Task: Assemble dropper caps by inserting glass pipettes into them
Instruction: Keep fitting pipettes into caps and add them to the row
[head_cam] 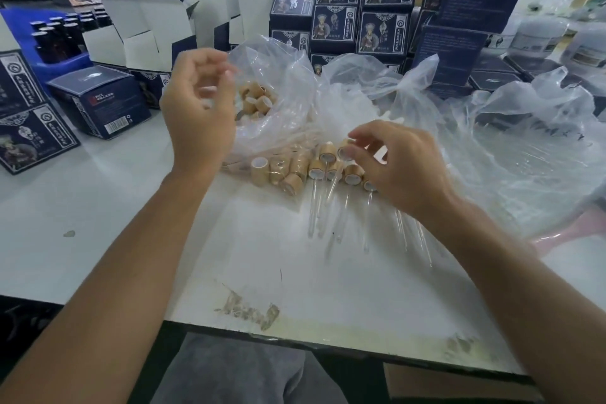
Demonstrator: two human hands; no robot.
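Finished dropper caps (328, 154) lie mid-surface, glass pipettes (313, 207) pointing to 6 o'clock. Right hand (396, 167) grip half-curled, fingertips at a cap, hold uncertain. Left hand (196, 108), 11 o'clock, loosely curled, apparently empty. Risk: forearm sweeps pipettes; they roll, snap.

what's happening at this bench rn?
A person is assembling dropper caps at a white table. The right hand reaches into a cluster of bamboo-coloured caps, several already fitted with glass pipettes pointing toward the person. The left hand is raised above the table, fingers curled; whether it holds anything is unclear. More loose caps sit in a clear plastic bag behind. Dark printed boxes are stacked around.
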